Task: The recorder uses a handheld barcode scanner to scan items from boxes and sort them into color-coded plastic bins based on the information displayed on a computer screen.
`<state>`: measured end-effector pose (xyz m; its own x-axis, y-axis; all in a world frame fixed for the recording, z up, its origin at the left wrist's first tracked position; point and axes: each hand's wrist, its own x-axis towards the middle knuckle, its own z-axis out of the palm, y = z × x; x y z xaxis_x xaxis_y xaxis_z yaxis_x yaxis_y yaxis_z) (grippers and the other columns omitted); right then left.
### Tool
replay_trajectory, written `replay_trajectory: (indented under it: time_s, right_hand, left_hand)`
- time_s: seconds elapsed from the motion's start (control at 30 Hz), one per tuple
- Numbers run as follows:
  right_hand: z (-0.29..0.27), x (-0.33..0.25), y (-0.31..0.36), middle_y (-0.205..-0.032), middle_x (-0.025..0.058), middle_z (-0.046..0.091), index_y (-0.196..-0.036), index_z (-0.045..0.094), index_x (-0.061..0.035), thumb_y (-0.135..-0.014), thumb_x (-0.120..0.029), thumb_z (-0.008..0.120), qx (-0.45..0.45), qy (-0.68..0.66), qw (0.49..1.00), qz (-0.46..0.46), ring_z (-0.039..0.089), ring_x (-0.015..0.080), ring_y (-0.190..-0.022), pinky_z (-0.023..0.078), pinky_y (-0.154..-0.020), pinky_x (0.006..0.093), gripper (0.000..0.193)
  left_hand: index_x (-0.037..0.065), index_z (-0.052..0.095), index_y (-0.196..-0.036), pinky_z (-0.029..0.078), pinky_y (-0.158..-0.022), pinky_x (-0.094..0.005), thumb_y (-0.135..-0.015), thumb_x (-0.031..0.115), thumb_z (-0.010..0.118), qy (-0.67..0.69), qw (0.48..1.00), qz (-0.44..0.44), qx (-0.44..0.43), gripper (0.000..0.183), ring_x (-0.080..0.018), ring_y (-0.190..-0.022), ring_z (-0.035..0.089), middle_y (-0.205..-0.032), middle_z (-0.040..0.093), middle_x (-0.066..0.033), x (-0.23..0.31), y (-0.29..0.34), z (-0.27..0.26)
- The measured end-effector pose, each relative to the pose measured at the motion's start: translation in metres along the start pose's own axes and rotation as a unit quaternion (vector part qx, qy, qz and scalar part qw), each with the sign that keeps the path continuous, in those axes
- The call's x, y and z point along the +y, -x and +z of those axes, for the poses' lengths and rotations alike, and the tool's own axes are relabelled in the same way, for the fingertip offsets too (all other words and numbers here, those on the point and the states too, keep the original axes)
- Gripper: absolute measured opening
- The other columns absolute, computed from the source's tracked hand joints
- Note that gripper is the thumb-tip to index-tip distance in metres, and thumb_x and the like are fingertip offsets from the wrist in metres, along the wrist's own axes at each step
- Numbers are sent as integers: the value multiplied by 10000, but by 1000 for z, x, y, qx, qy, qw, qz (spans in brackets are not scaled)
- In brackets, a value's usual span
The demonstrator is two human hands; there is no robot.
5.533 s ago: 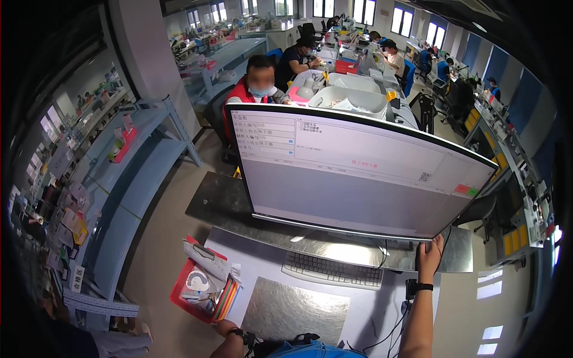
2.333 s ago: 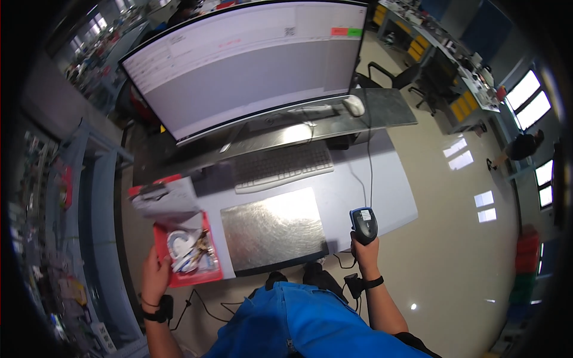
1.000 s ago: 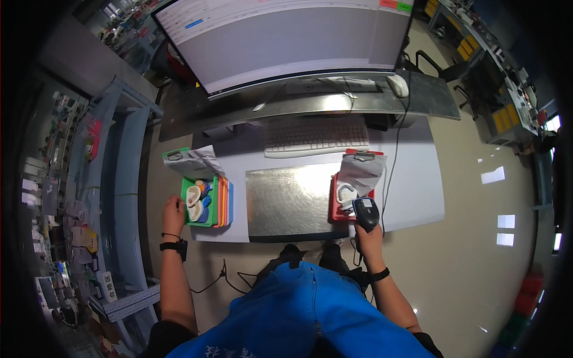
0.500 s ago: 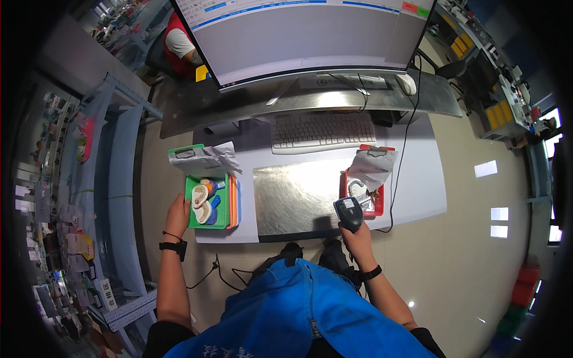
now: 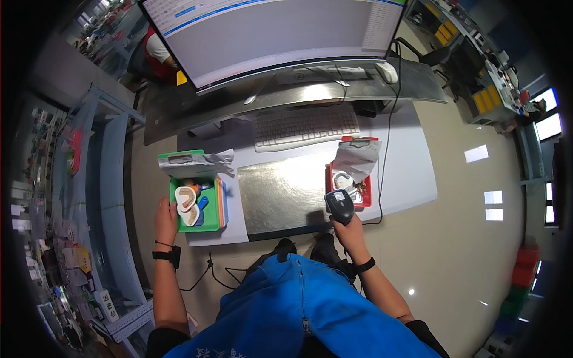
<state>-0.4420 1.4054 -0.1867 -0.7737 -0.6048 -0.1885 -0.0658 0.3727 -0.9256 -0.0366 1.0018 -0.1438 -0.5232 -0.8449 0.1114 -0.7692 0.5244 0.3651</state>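
Observation:
My right hand point(image 5: 349, 230) grips a dark handheld scanner point(image 5: 338, 204) at the front edge of the white desk, just left of a red tray point(image 5: 366, 194) that holds a clear bag point(image 5: 357, 160) and pale moulded pieces. My left hand point(image 5: 165, 218) rests on the left rim of a green tray point(image 5: 206, 224) stacked on other coloured trays. Pale dental casts point(image 5: 186, 197) and a blue piece lie in the green tray. A clear bag point(image 5: 194, 162) sits across its far end. A shiny metal plate point(image 5: 280, 194) lies between the two trays.
A white keyboard point(image 5: 305, 125) lies behind the plate, under a wide monitor point(image 5: 268, 30) on a metal riser point(image 5: 412, 86) with a white mouse point(image 5: 388, 71). Blue shelving point(image 5: 101, 179) stands to the left. Another person in red point(image 5: 156, 53) sits beyond the monitor. Cables hang below the desk.
The scanner in my right hand has shifted slightly right along the desk's front edge, closer to the red tray. My left hand stays at the green tray. The view has tilted a little.

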Motion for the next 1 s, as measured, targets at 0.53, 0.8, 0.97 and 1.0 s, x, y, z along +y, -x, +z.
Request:
replay_trajectory:
  time_s: [0.53, 0.8, 0.97, 1.0]
  right_hand:
    - [-43, 6, -11, -1029, 179, 788, -1188, 697, 9, -825, -112, 803, -35, -12, 995, 92, 764, 282, -948, 574, -869, 387, 398]
    - [-47, -17, -17, -991, 172, 786, -1141, 713, 4, -829, -85, 805, -52, -15, 999, -1, 763, 265, -905, 574, -822, 379, 337]
    - [-32, -24, -19, -983, 222, 773, -1162, 692, 3, -819, -126, 809, -93, 14, 994, -48, 764, 389, -929, 583, -819, 420, 385]
    - [-31, -23, -18, -998, 238, 768, -1161, 691, 4, -819, -141, 810, -93, 17, 994, -53, 753, 423, -952, 586, -826, 431, 390]
  left_hand:
    - [11, 503, -1169, 512, -745, -456, -1101, 131, 548, 132, 988, -33, -67, 145, -360, -829, 655, -937, 658, -209, 69, 6, -30]
    - [14, 497, -1262, 536, -709, -518, -1012, 102, 635, 192, 973, -28, -123, 298, -457, -874, 708, -984, 678, -292, 200, 20, 102]
    - [-10, 475, -1192, 518, -840, -580, -1020, 126, 603, 268, 948, -23, -173, 254, -557, -1009, 644, -1052, 666, -343, 248, 16, 204]
    - [-10, 475, -1192, 518, -840, -580, -1020, 126, 603, 274, 950, 9, -150, 254, -557, -1009, 644, -1052, 666, -343, 251, 18, 214]
